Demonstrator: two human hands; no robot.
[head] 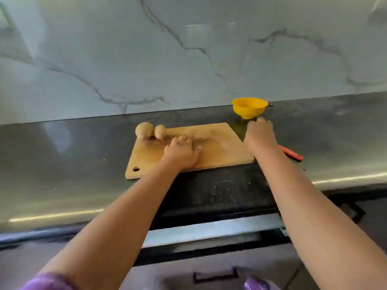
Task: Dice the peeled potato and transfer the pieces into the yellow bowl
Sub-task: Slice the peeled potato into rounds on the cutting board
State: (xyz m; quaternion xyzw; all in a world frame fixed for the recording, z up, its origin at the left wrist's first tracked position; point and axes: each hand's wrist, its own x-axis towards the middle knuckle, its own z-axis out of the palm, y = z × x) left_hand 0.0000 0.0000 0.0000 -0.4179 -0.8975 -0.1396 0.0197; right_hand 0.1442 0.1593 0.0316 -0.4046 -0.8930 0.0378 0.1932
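Note:
A wooden cutting board (219,151) lies on the dark counter. Two round potatoes (144,130) (160,131) sit at its far left corner. Pale potato pieces (194,136) lie blurred in the middle of the board, just beyond my left hand (182,152), which rests on the board with fingers pointing at them. My right hand (259,133) hovers off the board's right edge, fingers stretched toward the yellow bowl (249,107), which stands near the wall. Whether the right hand carries anything cannot be seen.
A red-handled tool (291,152) lies on the counter right of the board, partly hidden by my right forearm. A marble wall (188,55) rises behind the counter. The counter's front edge (56,214) runs below the board, with drawers (215,275) underneath.

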